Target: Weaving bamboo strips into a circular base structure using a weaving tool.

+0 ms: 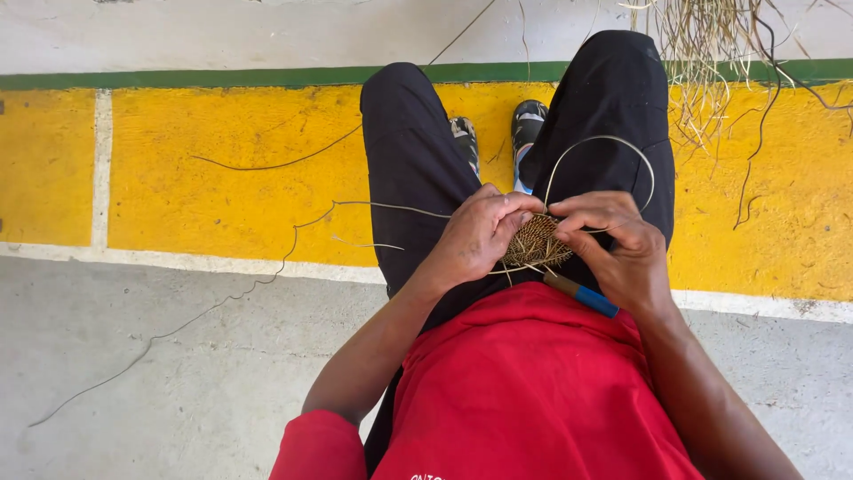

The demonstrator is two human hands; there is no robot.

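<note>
Small round woven disc (535, 241), tan and dark brown fibres in tight coil, held over lap between black-trousered knees; loose pale strand (604, 142) loops up from disc and back down; another long strand (267, 267) trails left across yellow floor band (222, 169); left hand (475, 238) curled, thumb and fingers pinched on disc's left edge; right hand (622, 244) pinched on right edge, blue-handled tool (582, 295) tucked under palm; bundle of dry fibres (711, 53) lies top right.

Small round woven fibre disc (536, 241), brown, tilted over lap; loose strand (604, 142) looping above.
</note>
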